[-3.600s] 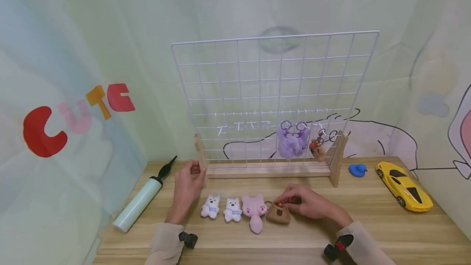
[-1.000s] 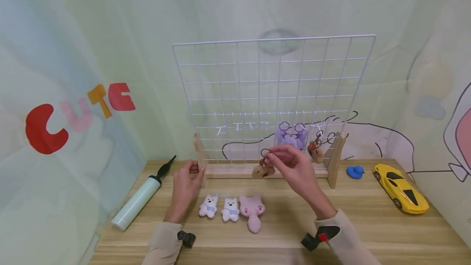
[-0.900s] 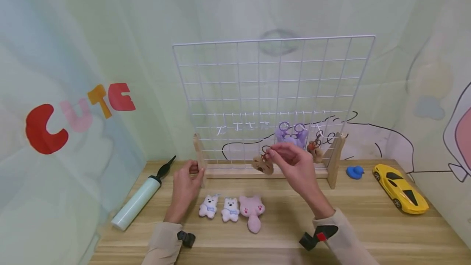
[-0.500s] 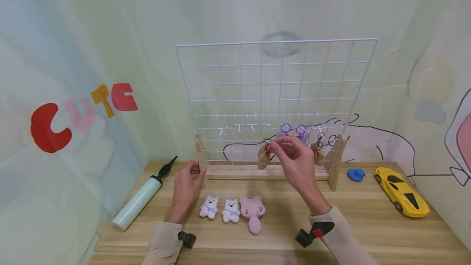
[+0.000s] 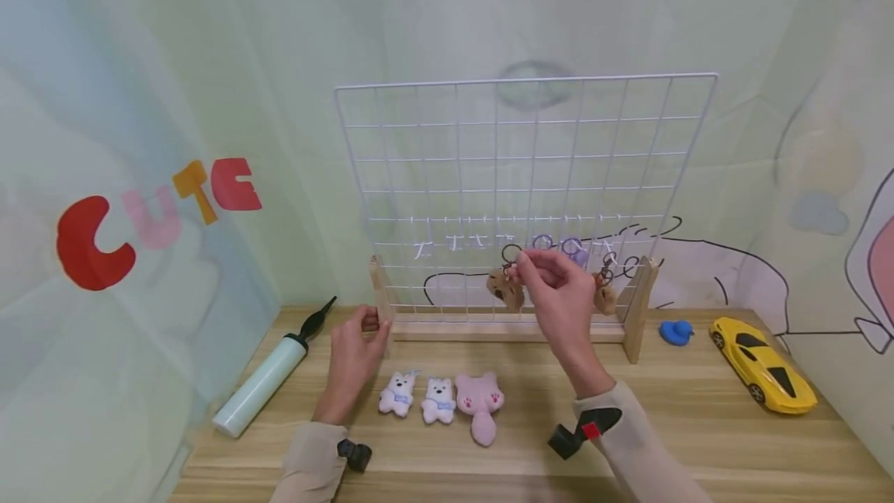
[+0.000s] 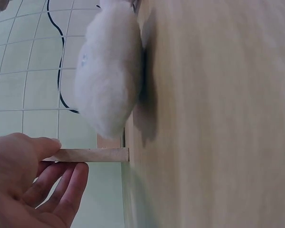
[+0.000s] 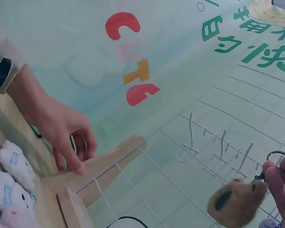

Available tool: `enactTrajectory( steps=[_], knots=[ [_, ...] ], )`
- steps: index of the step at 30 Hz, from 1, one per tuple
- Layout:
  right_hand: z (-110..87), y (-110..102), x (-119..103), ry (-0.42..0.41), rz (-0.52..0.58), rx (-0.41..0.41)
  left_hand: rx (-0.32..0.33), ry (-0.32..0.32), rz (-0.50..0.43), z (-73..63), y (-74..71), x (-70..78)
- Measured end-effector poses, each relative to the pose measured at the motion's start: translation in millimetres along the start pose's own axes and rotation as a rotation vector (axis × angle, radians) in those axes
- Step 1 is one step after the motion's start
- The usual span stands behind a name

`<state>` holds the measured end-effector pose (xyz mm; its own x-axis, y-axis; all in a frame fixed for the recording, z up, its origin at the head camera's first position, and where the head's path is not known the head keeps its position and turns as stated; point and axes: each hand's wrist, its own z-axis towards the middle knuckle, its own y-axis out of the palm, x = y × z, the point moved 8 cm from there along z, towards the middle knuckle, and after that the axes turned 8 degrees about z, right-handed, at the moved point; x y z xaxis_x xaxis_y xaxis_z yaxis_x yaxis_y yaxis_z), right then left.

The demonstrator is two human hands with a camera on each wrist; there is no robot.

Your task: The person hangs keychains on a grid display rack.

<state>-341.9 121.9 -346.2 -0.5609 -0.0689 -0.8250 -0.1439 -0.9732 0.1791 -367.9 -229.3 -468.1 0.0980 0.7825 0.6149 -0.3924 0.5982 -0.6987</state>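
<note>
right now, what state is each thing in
left hand, gripping left wooden upright
right hand, pinching the brown plush
brown plush, held aloft
wire rack, standing
second brown plush, hanging
purple plush, hanging, mostly hidden
pink plush, lying
left white plush, lying
right white plush, lying
yellow car, wheels down
pump, lying
blue duck, seemingly upright

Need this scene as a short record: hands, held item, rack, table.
left_hand: left hand pinches the rack's left wooden upright
right_hand: right hand pinches a brown plush keychain near its ring
held_item_state: off the table, in front of the wire grid; ring-to-hook contact unclear
on_rack: purple plush, partly hidden; another brown plush
table_row_left_to_right: white plush, second white plush, pink plush
table_far_left: pump
table_right: blue duck, yellow car
</note>
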Motion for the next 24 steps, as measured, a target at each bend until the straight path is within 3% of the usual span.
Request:
enactTrajectory(
  steps=[5,15,24],
  knots=[
    [2.7,2,3,0.039,0.022,0.025,-0.007,-0.007,-0.005,0.0,0.2,-0.7],
    [8.7,9,13,0.115,0.199,0.060,-0.004,-0.009,0.004,0.0,0.1,-1.2],
    [8.4,12,19,0.138,0.213,0.067,-0.009,-0.009,-0.015,0.6,1.0,-1.1]
  ],
)
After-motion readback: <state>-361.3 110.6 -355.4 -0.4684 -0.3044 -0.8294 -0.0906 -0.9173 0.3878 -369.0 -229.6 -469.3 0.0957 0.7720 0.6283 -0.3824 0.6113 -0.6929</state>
